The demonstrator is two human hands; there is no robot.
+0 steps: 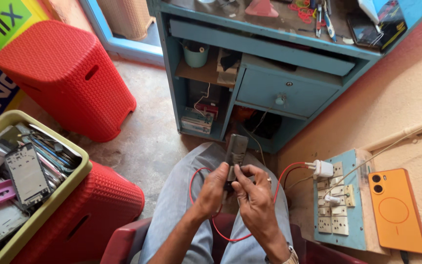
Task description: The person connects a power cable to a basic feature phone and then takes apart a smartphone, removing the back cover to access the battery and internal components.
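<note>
Head view: concrete floor (142, 142), blue workbench (269, 88).

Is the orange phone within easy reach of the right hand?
Probably yes: the orange phone lies uncovered to the right, nothing between. But the right hand is busy holding the dark phone.

My left hand (214, 188) and right hand (251, 195) meet over my lap, both on a phone (234, 152). Desk (269, 88) ahead of me; stool (69, 73) front-left; tray of parts (30, 171) to my left on a second stool (89, 210); socket board (340, 200) to my right, another phone (396, 210) beside it.
</note>
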